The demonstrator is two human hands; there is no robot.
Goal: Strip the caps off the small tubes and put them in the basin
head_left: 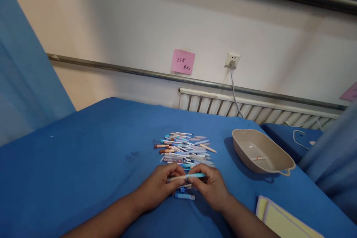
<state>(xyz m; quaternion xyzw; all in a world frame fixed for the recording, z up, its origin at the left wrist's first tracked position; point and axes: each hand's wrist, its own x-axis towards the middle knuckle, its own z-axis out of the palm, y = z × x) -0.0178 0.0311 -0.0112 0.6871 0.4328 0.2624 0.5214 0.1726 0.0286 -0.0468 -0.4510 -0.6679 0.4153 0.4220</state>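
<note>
My left hand point(158, 187) and my right hand point(212, 187) meet at the near middle of the blue-covered table point(83, 163). Together they pinch one slim pen with a light blue end point(192, 175), held level between the fingertips of both hands. Just beyond lies a pile of several pens and caps point(184, 150) in blue, white and orange. One loose blue piece point(184, 196) lies on the cloth under my hands.
A beige oval tray point(281, 164) at the right holds one small pen. Yellow paper sheets point(281, 221) lie at the near right corner. A wall with a pink note point(183, 61), a socket point(232, 60) and a radiator point(251, 108) runs behind.
</note>
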